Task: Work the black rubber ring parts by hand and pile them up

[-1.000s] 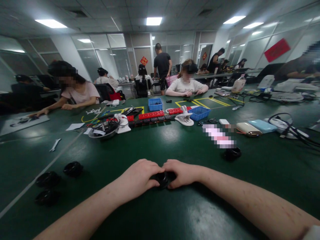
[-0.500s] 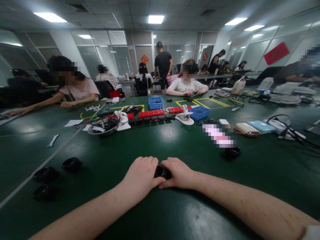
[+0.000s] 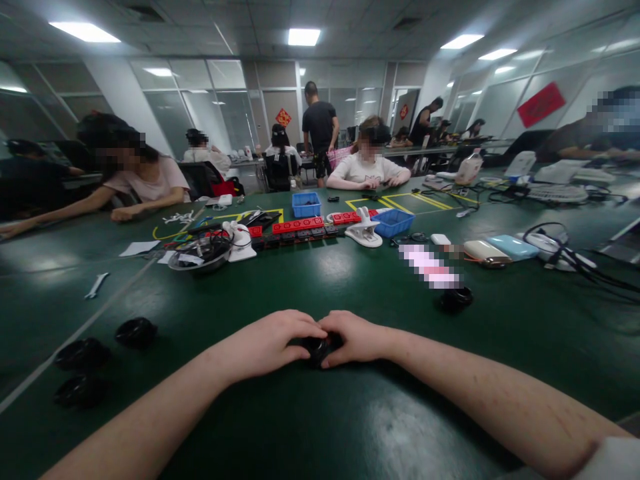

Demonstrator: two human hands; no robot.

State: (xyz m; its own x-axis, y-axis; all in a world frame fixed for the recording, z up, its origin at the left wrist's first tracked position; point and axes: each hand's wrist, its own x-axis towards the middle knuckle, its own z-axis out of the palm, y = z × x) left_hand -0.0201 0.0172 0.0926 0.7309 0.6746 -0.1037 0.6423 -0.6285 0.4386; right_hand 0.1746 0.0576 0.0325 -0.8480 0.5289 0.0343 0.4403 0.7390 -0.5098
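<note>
Both hands meet over a dark green table in the middle of the view. Between them is a small black rounded piece (image 3: 318, 353), mostly covered by my fingers, so its exact kind is unclear. My left hand (image 3: 273, 341) is closed around its left side, fingers over the top and thumb near its front. From the right, my right hand (image 3: 354, 338) grips the same piece with fingers and thumb. Several similar black ring-shaped pieces lie to the left, among them one (image 3: 136, 332) nearest my left hand. Another black ring-shaped piece (image 3: 456, 299) rests to the right.
A wrench (image 3: 97, 285) lies far left. Across the table are a metal bowl (image 3: 200, 262) of cables, a red and black row of sockets (image 3: 297, 229), a white clamp (image 3: 364, 230) and blue bins (image 3: 395, 224). Power banks (image 3: 487, 253) sit right. Several people sit around.
The black piece has turned within my hands, its round opening facing me less. My left hand has shifted its grip, fingers now reaching over the top. The camera has turned slightly right.
</note>
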